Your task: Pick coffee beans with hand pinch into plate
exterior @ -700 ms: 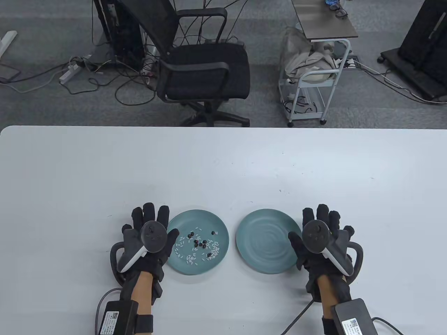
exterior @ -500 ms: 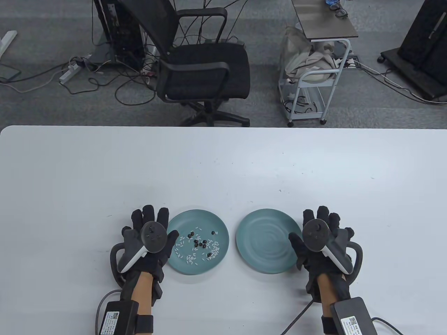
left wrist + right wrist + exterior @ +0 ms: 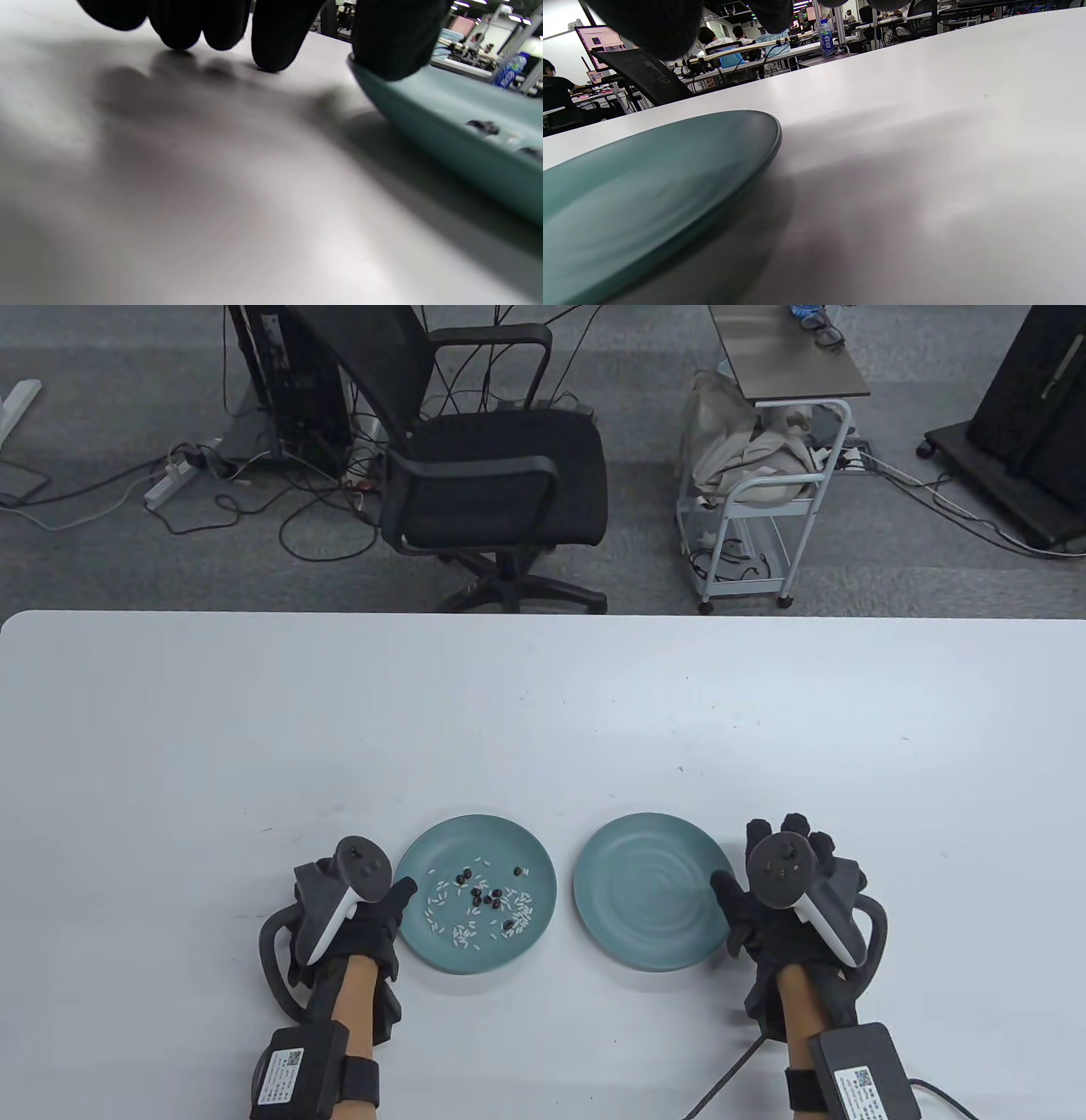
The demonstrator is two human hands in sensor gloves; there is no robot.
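Two teal plates sit side by side on the white table [image 3: 543,704], near my edge, a bare gap between them. Beyond the far edge: a black office chair [image 3: 492,458] and a white cart [image 3: 764,500] on grey carpet.

Left plate [image 3: 424,950] holds the mix: dark coffee beans [image 3: 484,895] clustered around its middle, scattered among small white grains [image 3: 445,912]. Right plate [image 3: 653,891] shows only its ringed glaze.

My left hand [image 3: 352,920] lies just beside the left plate's left rim, thumb reaching toward the rim. In the left wrist view my fingertips [image 3: 271,42] hang curled down to the tabletop, loosely side by side, and the thumb sits right at the plate's edge; touching or just above, I cannot tell. Nothing between the fingers. Beans are blurred dark spots past the rim there.

My right hand [image 3: 789,908] lies at the right plate's right rim, thumb over the rim's edge. Fingers curled forward past the tracker [image 3: 785,869], slightly apart, gripping nothing. The right wrist view shows only dark fingertips at the top edge, above plate and table.
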